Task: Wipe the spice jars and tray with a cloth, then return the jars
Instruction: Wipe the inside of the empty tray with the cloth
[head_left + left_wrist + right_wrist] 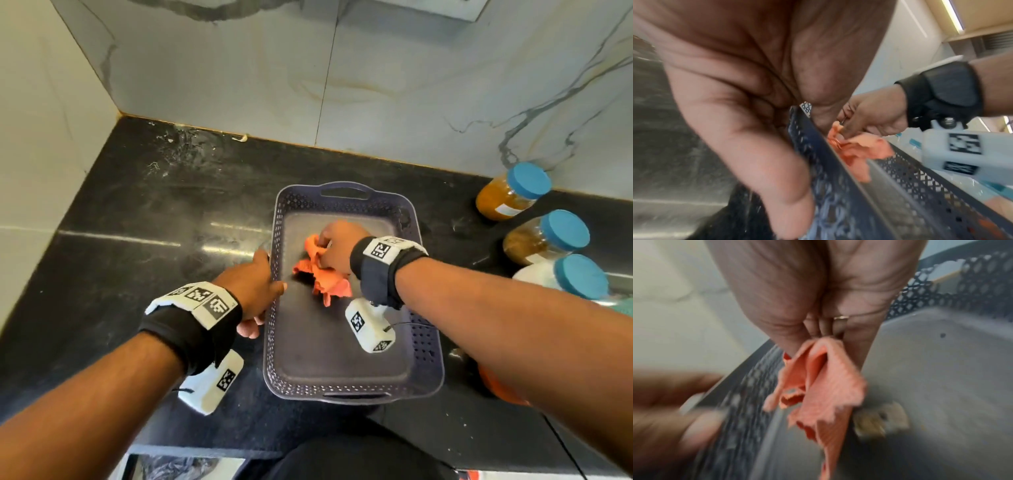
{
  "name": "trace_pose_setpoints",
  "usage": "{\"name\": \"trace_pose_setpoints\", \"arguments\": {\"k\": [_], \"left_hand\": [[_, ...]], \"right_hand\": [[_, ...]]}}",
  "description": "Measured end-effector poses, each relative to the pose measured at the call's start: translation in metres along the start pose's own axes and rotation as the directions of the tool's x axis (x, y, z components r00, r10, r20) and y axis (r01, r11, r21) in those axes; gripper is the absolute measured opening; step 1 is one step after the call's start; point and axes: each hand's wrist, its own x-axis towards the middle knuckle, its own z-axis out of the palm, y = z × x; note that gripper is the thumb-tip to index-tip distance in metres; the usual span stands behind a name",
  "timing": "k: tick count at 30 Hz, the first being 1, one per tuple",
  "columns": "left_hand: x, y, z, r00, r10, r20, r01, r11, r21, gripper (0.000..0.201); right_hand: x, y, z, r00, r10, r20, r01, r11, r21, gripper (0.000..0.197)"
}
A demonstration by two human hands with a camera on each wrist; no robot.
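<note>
A dark perforated tray (424,342) sits on the black counter, holding no jars. My right hand (337,245) grips a crumpled orange cloth (325,279) and holds it against the tray's floor near the far left part. In the right wrist view the cloth (818,386) hangs from my curled fingers over the grey floor (941,378). My left hand (255,286) grips the tray's left rim (813,146), thumb inside and fingers outside. Three blue-lidded spice jars stand right of the tray: orange powder (507,198), brown spice (534,240), white powder (548,277).
Marble-look wall tiles (342,85) rise behind the counter, with another wall at the left. The black counter (154,222) left of the tray is bare and smeared. An orange object (496,387) shows under my right forearm. A crumbly patch (879,420) lies on the tray floor.
</note>
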Motion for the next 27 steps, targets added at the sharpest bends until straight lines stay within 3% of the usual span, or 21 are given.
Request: {"name": "trace_pose_setpoints", "arguments": {"k": [2, 4, 6, 9, 12, 13, 15, 21, 27], "left_hand": [[0.000, -0.002, -0.007, 1.000, -0.013, -0.016, 0.011, 0.995, -0.097, 0.031], [0.006, -0.001, -0.013, 0.996, 0.045, -0.078, -0.053, 0.993, -0.104, 0.032], [0.012, 0.004, -0.016, 0.993, 0.107, -0.053, -0.115, 0.975, -0.192, 0.031], [0.015, 0.009, -0.017, 0.994, 0.101, 0.040, -0.078, 0.921, -0.382, 0.037], [0.016, 0.007, -0.018, 0.995, 0.099, 0.016, -0.088, 0.935, -0.344, 0.040], [0.016, 0.007, -0.019, 0.995, 0.098, 0.002, -0.092, 0.941, -0.326, 0.040], [0.016, 0.006, -0.020, 0.995, 0.102, -0.011, -0.101, 0.944, -0.313, 0.037], [0.008, 0.011, -0.022, 0.992, 0.117, -0.044, -0.124, 0.970, -0.210, 0.041], [0.011, 0.023, -0.022, 0.993, 0.098, -0.058, -0.095, 0.994, 0.054, 0.032]], "right_hand": [[0.020, 0.007, -0.017, 0.988, 0.097, -0.123, -0.071, 0.978, 0.195, 0.017], [0.034, 0.008, -0.024, 0.975, 0.168, -0.147, -0.121, 0.950, 0.289, 0.020], [0.046, 0.004, -0.021, 0.961, 0.216, -0.172, -0.145, 0.926, 0.349, 0.017], [0.059, -0.013, -0.007, 0.975, 0.192, -0.116, -0.099, 0.832, 0.545, 0.017], [0.058, -0.031, -0.004, 0.987, 0.133, -0.092, -0.030, 0.711, 0.702, 0.013], [0.059, -0.035, -0.005, 0.989, 0.082, -0.121, 0.024, 0.724, 0.690, 0.019], [0.051, -0.038, -0.002, 0.985, 0.010, -0.170, 0.100, 0.775, 0.624, 0.012], [0.023, -0.032, 0.016, 0.993, -0.084, -0.088, 0.115, 0.878, 0.464, 0.012], [0.056, -0.032, -0.032, 0.987, 0.033, -0.159, 0.050, 0.870, 0.491, 0.010]]}}
